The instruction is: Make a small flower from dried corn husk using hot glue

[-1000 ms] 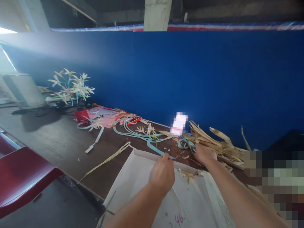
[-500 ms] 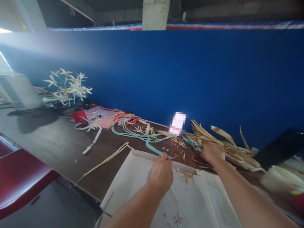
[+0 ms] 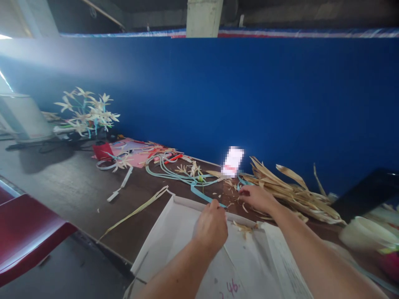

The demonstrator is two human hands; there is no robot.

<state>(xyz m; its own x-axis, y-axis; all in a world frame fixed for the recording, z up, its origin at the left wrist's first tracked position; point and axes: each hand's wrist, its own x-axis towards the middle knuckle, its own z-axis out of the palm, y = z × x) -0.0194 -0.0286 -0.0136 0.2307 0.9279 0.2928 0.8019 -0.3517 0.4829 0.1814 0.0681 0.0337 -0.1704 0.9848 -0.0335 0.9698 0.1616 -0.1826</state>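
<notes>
Right hand (image 3: 257, 198) had shifted left from the dried leaves (image 3: 293, 189) at the table's (image 3: 77, 182) far edge, its grip unclear; left hand (image 3: 212, 226) pinched the blue strip (image 3: 202, 194) over the white box (image 3: 168, 236) rim.

A flat white cardboard box (image 3: 174, 232) lies at the near edge of the dark wooden table (image 3: 77, 182). Behind it lie long light-blue flat strips (image 3: 202, 195), to their right a pile of dry tan leaves (image 3: 289, 191), and far left a bunch of pale woven flowers (image 3: 89, 112).

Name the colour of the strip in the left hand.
Light blue strip, head view.
</notes>
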